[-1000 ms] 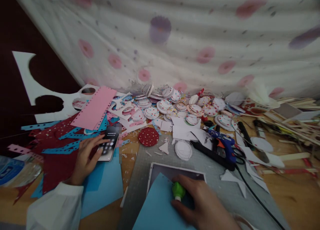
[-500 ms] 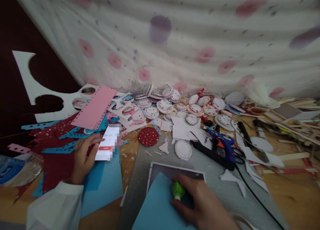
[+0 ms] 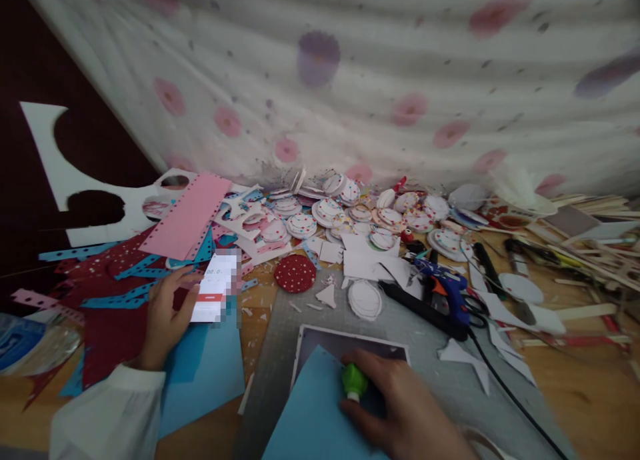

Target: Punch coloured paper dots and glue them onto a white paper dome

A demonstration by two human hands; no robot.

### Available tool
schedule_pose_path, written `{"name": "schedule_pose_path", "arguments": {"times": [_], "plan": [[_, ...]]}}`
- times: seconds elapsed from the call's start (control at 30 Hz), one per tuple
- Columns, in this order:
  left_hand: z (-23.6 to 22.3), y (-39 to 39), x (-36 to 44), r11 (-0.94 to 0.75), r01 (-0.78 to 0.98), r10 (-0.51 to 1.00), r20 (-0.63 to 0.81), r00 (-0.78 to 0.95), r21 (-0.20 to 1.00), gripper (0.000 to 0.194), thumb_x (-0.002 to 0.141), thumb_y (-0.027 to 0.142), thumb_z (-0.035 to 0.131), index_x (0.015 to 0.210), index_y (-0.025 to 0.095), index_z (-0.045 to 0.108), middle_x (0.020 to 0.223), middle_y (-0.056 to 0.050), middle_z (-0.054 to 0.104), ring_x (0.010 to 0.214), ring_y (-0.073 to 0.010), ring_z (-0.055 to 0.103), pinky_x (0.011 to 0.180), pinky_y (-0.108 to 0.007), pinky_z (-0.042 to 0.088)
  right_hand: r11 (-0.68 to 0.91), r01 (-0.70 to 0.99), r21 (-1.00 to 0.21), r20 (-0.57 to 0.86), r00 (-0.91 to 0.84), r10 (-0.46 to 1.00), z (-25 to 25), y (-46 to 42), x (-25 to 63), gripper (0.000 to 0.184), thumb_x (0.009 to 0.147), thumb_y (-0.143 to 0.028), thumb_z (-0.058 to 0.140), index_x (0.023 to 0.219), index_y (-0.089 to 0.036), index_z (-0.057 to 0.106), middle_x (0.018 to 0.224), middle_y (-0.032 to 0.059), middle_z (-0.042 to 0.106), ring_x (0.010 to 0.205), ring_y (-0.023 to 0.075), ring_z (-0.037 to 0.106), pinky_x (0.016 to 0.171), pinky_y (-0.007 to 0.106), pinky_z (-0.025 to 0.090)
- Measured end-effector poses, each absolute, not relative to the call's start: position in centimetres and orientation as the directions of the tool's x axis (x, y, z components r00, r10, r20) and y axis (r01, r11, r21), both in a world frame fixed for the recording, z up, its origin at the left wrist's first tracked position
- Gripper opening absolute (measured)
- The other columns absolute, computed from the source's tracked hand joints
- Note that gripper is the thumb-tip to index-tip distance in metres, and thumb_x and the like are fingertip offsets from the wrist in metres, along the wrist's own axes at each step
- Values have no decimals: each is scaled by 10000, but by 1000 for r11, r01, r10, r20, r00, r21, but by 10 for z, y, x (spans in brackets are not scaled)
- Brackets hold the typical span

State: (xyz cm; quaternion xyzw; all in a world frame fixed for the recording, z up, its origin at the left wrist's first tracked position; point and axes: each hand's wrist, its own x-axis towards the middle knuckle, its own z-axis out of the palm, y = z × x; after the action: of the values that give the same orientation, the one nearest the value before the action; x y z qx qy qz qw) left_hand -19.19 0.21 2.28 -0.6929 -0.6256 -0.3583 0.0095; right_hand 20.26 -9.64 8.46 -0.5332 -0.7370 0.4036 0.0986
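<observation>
My left hand [image 3: 167,310] reaches over the left edge of a phone [image 3: 214,287] with a lit timer screen. Its fingers are apart and bent towards the screen, and the thumb lies near the phone's lower edge. The phone rests over light blue paper [image 3: 210,380]. In my right hand [image 3: 395,403], thumb and fingers grip a small green object with a white end [image 3: 354,382], whose kind I cannot tell. It is above a blue sheet [image 3: 310,413], which partly covers a dark rectangular panel with a white rim [image 3: 300,353].
Behind lies a heap of dotted paper discs [image 3: 330,210]. A red dotted circle [image 3: 295,273] and a white oval [image 3: 365,300] lie on the grey mat [image 3: 270,373]. To the right are a blue glue gun [image 3: 447,290], black cable, scissors and wooden sticks. A plastic bottle [image 3: 37,343] lies left.
The whole view has shifted very slightly to the left. Both hands keep nearly the same pose, the left at the phone and the right around the green object.
</observation>
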Motion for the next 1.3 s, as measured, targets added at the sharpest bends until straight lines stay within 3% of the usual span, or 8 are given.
{"name": "schedule_pose_path", "arguments": {"times": [0.33,0.6,0.73,0.83,1.0,1.3], "plan": [[24,3,-192,-228,865,861,508,-36,448,297,918,364,495,1143,175,537,1072,-114,674,1076,-318,614,992,-497,424,83,728,-680,-313,-391,866,89,-96,201,158,808,-282,597,941,-210,641,883,18,714,799,183,633,693,285,401],[20,8,-194,-181,872,864,497,-80,455,405,879,431,531,1195,179,500,1060,-95,661,1049,-303,626,987,-475,458,86,727,-682,-316,-398,861,91,-94,200,169,805,-289,588,946,-211,640,880,17,708,785,177,623,684,285,396],[15,17,-190,-90,894,876,462,-139,440,569,823,513,600,1244,156,464,1049,-141,647,976,-327,645,857,-471,515,72,738,-671,-336,-389,858,92,-95,199,161,795,-288,598,927,-206,641,874,20,706,779,183,620,678,293,390],[18,22,-177,60,933,918,348,-192,356,735,767,608,625,1291,130,432,1057,-180,659,956,-365,662,747,-443,528,65,730,-680,-325,-381,866,90,-96,200,149,794,-297,604,906,-203,635,886,23,700,803,192,619,694,297,396],[31,30,-148,232,952,928,250,-278,198,946,650,698,655,1294,37,446,1154,-257,636,1067,-419,621,783,-426,511,98,703,-705,-284,-406,869,85,-97,204,175,798,-306,608,941,-210,635,885,15,698,791,192,614,685,300,389],[36,41,-144,246,959,919,281,-277,139,882,654,589,706,1292,36,453,1159,-273,642,1077,-428,619,801,-428,515,87,674,-733,-256,-393,883,82,-98,205,183,757,-307,653,898,-191,644,866,43,711,778,244,636,662,324,393]]}}
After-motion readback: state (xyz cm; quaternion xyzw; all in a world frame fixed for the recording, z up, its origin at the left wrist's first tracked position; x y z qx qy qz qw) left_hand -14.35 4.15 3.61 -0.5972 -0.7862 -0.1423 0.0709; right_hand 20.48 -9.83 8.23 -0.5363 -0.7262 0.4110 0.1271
